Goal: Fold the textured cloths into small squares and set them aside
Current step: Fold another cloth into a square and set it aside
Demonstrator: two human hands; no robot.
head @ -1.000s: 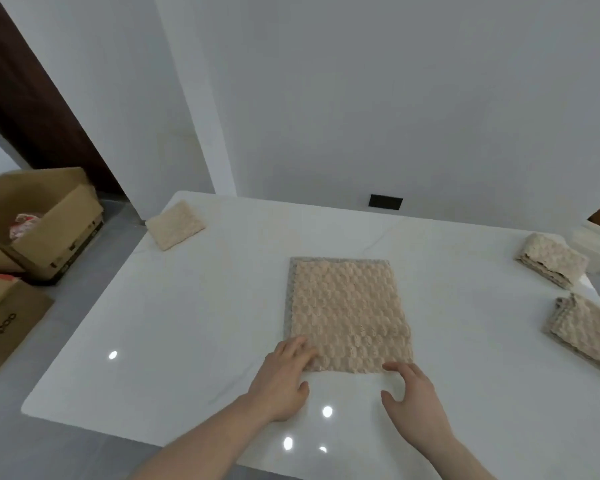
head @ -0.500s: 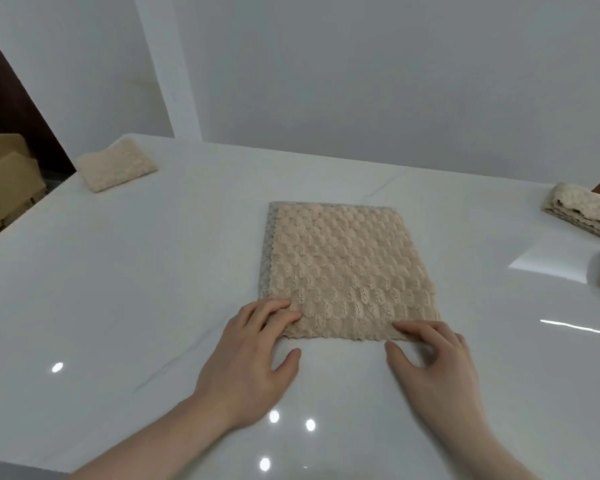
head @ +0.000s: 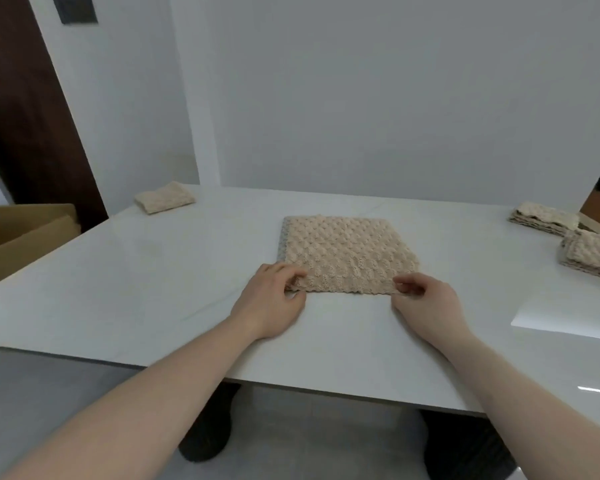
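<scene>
- The left hand (head: 269, 303) is bare, with no glove, ring or band on it.
- The right hand (head: 426, 303) is likewise bare, and no ring shows on its fingers (head: 407, 284).
- Both wrists are bare of any watch or bracelet.
- Both forearms are uncovered from the wrist back to the bottom edge of the view; no sleeve or cuff shows on either.
- The fingernails that show are short and plain; finer detail is too blurred to tell.
</scene>
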